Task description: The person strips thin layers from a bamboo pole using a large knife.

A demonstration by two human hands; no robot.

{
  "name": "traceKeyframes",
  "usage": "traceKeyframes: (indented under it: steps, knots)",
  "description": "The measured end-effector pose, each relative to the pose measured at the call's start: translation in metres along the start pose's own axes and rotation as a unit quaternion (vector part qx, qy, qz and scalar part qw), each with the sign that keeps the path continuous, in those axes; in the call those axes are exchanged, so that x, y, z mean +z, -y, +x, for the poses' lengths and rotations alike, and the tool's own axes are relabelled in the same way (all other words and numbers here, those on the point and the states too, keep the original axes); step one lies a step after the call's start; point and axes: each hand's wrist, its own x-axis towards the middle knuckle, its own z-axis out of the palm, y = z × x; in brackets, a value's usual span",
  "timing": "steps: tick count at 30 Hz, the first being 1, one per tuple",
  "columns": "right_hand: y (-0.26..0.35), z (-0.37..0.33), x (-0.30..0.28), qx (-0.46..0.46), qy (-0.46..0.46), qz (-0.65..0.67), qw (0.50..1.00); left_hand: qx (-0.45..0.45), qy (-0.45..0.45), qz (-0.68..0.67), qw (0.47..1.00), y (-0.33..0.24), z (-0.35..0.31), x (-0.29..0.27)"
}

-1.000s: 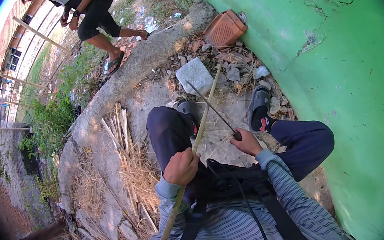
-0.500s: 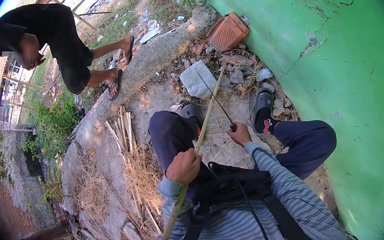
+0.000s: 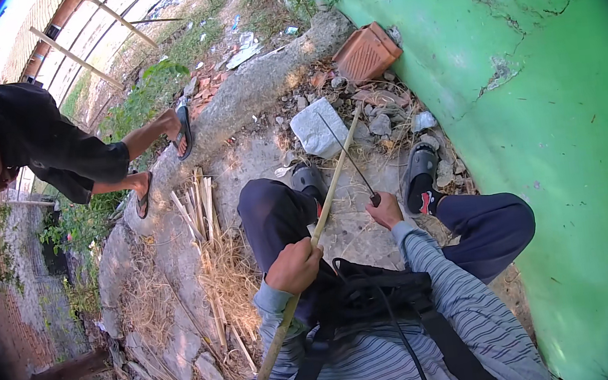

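The left hand (image 3: 294,265) is curled tight round one long stick (image 3: 329,200), which runs from the left sleeve (image 3: 272,302) out past the knees. The right hand (image 3: 385,211) is closed round the handle of one thin knife (image 3: 360,174); its blade crosses the stick in view, but I cannot tell if they touch. Straw (image 3: 227,275) lies to the left. One sock (image 3: 427,201) has a red mark, too small to read. Past two grey shoes (image 3: 421,166) sit one white block (image 3: 318,129), rubble (image 3: 381,125) and one orange tile (image 3: 367,53), beside a green wall (image 3: 543,160). One other person (image 3: 69,135) stands at the ledge (image 3: 253,82).
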Motion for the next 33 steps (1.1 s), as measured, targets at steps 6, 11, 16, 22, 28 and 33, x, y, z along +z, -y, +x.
traceKeyframes:
  steps: [6,11,16,22,28,33]
  knots:
    - [-0.005,-0.003,0.011,-0.034,0.016,0.022,0.999,-0.008,0.021,-0.019,1.0,0.008,0.004,-0.005]
    - [-0.031,0.011,0.009,0.108,-0.019,-0.036,0.993,-0.02,0.016,-0.059,0.998,0.015,-0.001,0.001]
    - [-0.006,-0.003,0.003,0.05,-0.037,0.027,0.998,-0.048,0.044,-0.102,0.993,0.015,-0.003,-0.005]
    - [0.089,-0.022,-0.044,-0.033,0.118,0.11,0.986,-0.073,0.08,-0.182,0.977,0.015,-0.012,-0.013]
    - [0.095,-0.056,-0.081,-0.151,0.159,-0.122,0.968,-0.044,0.065,-0.079,0.994,0.031,-0.005,-0.001]
    - [0.092,-0.066,-0.119,-0.14,0.134,-0.171,0.966,0.043,-0.035,0.025,0.998,0.049,-0.005,0.025]
